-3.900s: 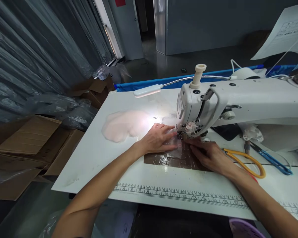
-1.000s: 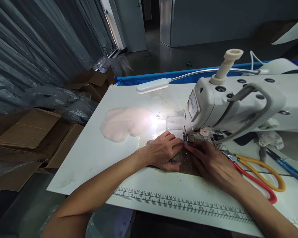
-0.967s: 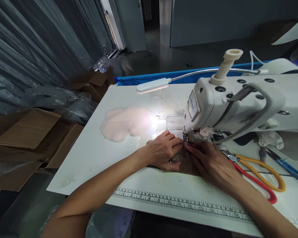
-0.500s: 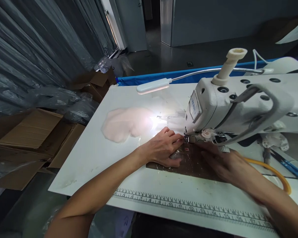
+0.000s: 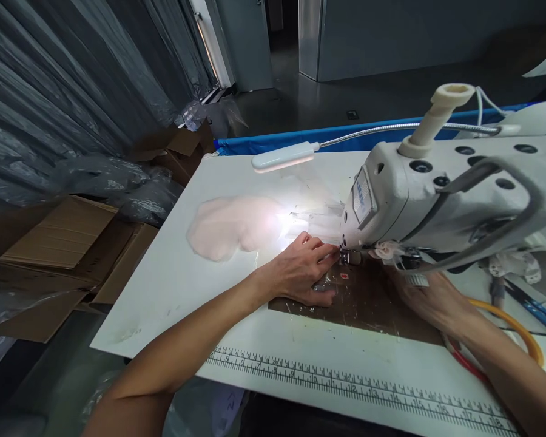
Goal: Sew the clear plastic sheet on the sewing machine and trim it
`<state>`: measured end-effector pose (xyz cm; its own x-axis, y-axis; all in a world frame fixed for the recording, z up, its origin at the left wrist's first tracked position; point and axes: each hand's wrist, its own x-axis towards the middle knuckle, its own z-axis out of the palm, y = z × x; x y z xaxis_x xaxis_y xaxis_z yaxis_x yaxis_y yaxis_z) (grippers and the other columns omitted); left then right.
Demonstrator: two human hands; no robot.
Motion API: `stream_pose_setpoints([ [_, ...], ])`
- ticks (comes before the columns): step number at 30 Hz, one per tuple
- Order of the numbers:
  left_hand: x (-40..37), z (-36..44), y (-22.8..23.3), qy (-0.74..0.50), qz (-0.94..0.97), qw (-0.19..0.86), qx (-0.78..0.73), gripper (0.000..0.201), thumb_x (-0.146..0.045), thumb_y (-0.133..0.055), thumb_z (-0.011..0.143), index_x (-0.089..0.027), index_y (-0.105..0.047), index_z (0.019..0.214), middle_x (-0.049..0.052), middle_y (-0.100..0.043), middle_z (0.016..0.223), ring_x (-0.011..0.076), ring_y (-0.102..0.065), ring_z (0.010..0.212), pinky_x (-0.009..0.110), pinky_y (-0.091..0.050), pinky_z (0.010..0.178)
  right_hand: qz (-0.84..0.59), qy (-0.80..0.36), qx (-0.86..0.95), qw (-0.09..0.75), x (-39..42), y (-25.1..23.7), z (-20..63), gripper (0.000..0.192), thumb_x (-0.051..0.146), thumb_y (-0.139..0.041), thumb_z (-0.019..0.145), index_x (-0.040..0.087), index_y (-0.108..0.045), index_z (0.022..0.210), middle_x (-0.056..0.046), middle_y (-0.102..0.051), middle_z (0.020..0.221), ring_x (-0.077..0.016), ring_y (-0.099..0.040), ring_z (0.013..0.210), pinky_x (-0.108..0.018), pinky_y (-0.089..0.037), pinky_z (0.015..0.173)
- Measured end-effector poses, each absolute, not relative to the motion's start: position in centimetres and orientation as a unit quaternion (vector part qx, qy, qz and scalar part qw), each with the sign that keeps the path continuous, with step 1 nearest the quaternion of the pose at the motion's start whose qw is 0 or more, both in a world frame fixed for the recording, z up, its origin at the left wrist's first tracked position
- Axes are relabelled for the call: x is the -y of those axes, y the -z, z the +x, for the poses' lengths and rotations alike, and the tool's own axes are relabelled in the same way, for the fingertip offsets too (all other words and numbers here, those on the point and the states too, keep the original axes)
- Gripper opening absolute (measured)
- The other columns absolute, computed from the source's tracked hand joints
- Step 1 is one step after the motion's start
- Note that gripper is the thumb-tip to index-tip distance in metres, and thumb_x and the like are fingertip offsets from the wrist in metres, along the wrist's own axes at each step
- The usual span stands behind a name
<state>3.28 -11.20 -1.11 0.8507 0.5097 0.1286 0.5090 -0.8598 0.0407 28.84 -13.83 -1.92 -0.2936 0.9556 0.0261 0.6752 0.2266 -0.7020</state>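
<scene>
My left hand (image 5: pixel 306 270) rests palm down beside the presser foot (image 5: pixel 351 257) of a white sewing machine (image 5: pixel 391 194). Its fingertips are close to the foot, and the thumb is spread away from the fingers. Something clear and shiny, too small to name, shows between thumb and fingers. Beneath lies a brown plate (image 5: pixel 368 309) bearing a small red mark and bits of lint. My right hand (image 5: pixel 425 300) reaches behind the machine's needle end, over the plate's right part; its fingers are hidden there. Sheer pale fabric (image 5: pixel 221 227) lies on the table to the left.
A lit lamp (image 5: pixel 284 158) on a flexible neck hangs over the white table (image 5: pixel 173 309). A printed ruler (image 5: pixel 346 383) runs along the front edge. At right are a yellow tube (image 5: pixel 523 328), a red cord (image 5: pixel 466 361) and blue-handled scissors (image 5: pixel 539 312). Cardboard boxes (image 5: pixel 64 237) stand left.
My right hand has moved slightly inward and up behind the machine head, uncovering more of the plate and a red cord. The left hand stays put. The view has shifted slightly.
</scene>
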Motion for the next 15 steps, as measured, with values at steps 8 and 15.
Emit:
stream_pose_setpoints([
  [8,11.27,3.11,1.83,-0.099,0.952,0.043,-0.285,0.059,-0.052,-0.044,0.087,-0.008,-0.049,0.126,0.018,-0.05,0.127,0.0309,-0.049,0.108,0.047,-0.039,0.09,-0.592,-0.303,0.719,0.203,14.78,2.26,29.18,0.019,0.034,-0.052,0.081,0.023,-0.064,0.092,0.001,-0.069,0.079,-0.0208,-0.065,0.078,-0.029,-0.053,0.073],
  [15,10.9,3.22,1.74,-0.103,0.944,0.084,-0.304,0.084,-0.056,-0.045,0.087,-0.002,-0.018,0.144,0.021,-0.042,0.139,0.0307,-0.037,0.131,0.045,-0.022,0.113,-0.601,-0.393,0.665,0.208,14.21,1.76,29.12,0.037,0.032,-0.053,0.078,0.02,-0.062,0.112,-0.003,-0.069,0.109,-0.0258,-0.064,0.095,-0.027,-0.052,0.071],
])
